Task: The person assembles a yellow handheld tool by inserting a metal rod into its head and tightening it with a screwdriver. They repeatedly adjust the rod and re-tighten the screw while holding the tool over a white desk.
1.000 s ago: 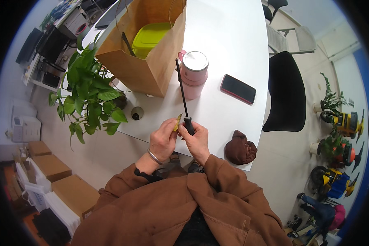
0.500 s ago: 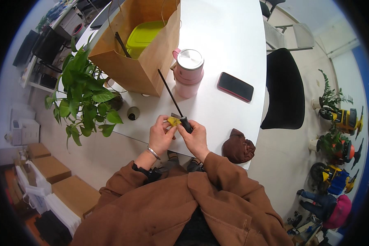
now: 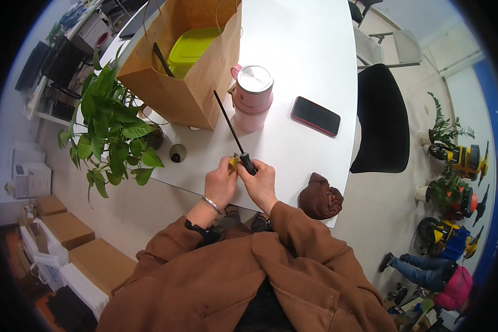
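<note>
Over the near edge of the white table (image 3: 293,166), my hands meet in front of me. My right hand (image 3: 260,185) is closed around the black handle of a long, thin screwdriver-like tool (image 3: 228,119), its dark shaft slanting up and to the left. Between the fingertips of my left hand (image 3: 220,185) is a small yellow piece (image 3: 233,161), pinched right beside the tool's handle. My fingers cover most of the piece, so its kind is unclear. A pink lidded cup (image 3: 253,102) stands beyond the hands, right of the shaft.
A brown paper bag (image 3: 199,102) holds a green lidded box (image 3: 192,50). Left of it are a leafy plant (image 3: 116,130) and a round cable hole (image 3: 177,153). A phone (image 3: 316,116) and brown cloth bundle (image 3: 320,198) lie right; a black chair (image 3: 383,122) stands beyond.
My left fingers have drawn in around the yellow piece, which has turned and shows less. The tool stays in my right hand. At the far right, a person's legs have shifted.
</note>
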### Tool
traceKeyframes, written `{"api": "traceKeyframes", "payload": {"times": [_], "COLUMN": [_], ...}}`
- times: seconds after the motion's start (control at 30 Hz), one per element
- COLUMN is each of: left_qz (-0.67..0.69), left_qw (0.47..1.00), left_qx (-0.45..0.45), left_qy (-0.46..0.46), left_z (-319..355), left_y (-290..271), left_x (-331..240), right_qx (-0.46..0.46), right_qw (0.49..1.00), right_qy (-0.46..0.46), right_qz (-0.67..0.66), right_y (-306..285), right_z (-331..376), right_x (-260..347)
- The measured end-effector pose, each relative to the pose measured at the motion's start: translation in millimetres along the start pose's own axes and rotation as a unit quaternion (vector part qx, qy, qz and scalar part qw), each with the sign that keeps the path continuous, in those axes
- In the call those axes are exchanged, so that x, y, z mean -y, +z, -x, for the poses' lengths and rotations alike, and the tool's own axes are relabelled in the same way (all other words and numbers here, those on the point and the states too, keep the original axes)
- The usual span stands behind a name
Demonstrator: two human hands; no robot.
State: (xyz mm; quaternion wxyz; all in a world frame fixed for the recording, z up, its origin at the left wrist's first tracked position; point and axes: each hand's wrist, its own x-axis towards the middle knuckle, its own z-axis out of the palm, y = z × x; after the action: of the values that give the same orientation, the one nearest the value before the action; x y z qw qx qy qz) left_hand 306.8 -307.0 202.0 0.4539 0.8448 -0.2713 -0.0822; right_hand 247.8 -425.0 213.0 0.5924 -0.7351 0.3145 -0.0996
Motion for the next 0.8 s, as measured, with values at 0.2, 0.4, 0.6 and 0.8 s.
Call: {"api": "traceKeyframes", "payload": {"times": [0.2,0.4,0.6,0.8], "left_qz": [0.024,0.22,0.3,0.309], "left_qw": [0.999,0.949,0.904,0.894], "left_qx": [0.038,0.099,0.13,0.146], "left_qy": [-0.029,-0.204,-0.274,-0.291], "left_z": [-4.0,-12.3,-19.3,-25.4], "left_y": [4.6,9.4,10.8,13.6], "left_x": [9.4,18.4,38.8,47.5], "right_qx": [-0.023,-0.029,0.04,0.084], "right_qw": [1.0,0.999,0.996,0.973], "right_qy": [0.01,0.0,-0.006,-0.006], "right_qz": [-0.01,0.04,0.082,0.216], "right_y": [5.3,-4.8,-52.6,-95.5], "right_z": [-0.4,5.6,14.6,31.3], "right_x": [2.9,-1.0,-9.5,-6.7]}}
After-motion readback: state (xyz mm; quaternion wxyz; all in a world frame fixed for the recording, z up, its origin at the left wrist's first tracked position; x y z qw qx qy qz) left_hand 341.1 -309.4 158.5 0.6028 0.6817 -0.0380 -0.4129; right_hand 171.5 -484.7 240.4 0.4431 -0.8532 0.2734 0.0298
